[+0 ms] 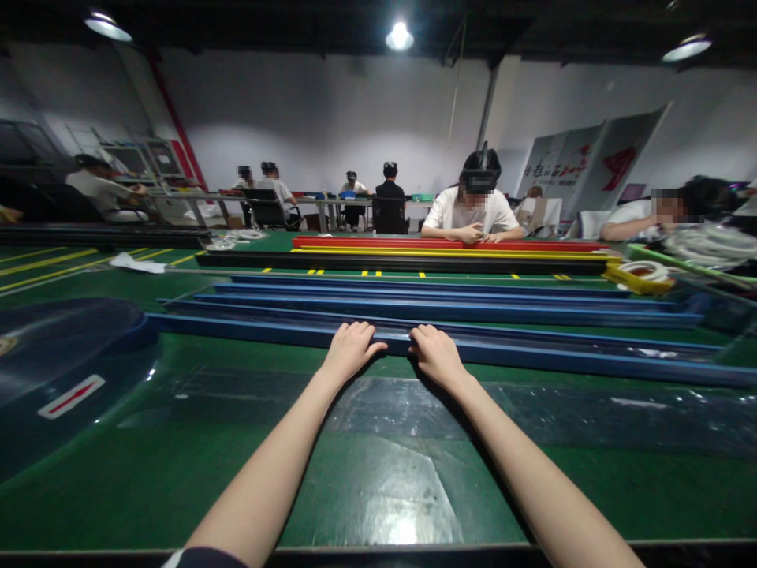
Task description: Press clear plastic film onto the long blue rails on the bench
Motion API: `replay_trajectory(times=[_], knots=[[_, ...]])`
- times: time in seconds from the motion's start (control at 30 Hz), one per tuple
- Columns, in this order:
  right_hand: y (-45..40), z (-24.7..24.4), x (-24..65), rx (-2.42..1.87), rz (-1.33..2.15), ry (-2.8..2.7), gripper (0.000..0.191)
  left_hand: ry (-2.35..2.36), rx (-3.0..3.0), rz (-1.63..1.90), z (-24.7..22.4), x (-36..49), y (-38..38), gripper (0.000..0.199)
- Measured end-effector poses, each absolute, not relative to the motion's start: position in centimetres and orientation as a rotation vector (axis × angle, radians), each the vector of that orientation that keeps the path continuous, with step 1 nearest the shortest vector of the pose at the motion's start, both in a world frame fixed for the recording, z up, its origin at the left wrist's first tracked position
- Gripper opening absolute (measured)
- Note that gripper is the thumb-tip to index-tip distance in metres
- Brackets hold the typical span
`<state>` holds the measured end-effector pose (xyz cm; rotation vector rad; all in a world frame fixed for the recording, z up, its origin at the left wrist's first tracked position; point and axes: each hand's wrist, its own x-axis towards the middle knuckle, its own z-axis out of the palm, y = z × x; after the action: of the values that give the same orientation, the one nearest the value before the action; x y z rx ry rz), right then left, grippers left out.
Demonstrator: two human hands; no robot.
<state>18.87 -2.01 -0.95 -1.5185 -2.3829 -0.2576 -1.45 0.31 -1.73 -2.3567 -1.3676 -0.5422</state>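
A long blue channel-shaped rail (532,351) lies crosswise on the green table in front of me. My left hand (352,347) is closed over its near edge, fingers curled on top and thumb pointing inward along the front face. A short gap to the right, my right hand (436,351) grips the same rail, with its fingers bent over the edge. Just beyond it lie more blue rails (443,304), roughly parallel. On my side, a clear plastic strip (414,406) stretches flat across the table beneath my forearms.
At left sits a big roll of clear plastic film (76,339) with a red arrow label (72,396). Farther back are a black rail (384,261), a yellow rail (449,253) and a red rail (449,244). A person (473,209) leans on the far side; white coils (644,272) lie right.
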Motion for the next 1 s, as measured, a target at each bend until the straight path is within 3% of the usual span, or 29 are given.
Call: replay_trajectory(times=[0.67,1.0], knots=[[-2.4,0.2,18.9,-1.595,-0.257,-2.425,0.014,-1.391,-2.350,-0.520,-1.5,-1.4,0.2,0.034],[-3.3,1.6,24.8,-1.831,-0.157,-2.441,0.014,-1.301,-2.464,-0.564,-1.0,-1.3,0.0,0.035]])
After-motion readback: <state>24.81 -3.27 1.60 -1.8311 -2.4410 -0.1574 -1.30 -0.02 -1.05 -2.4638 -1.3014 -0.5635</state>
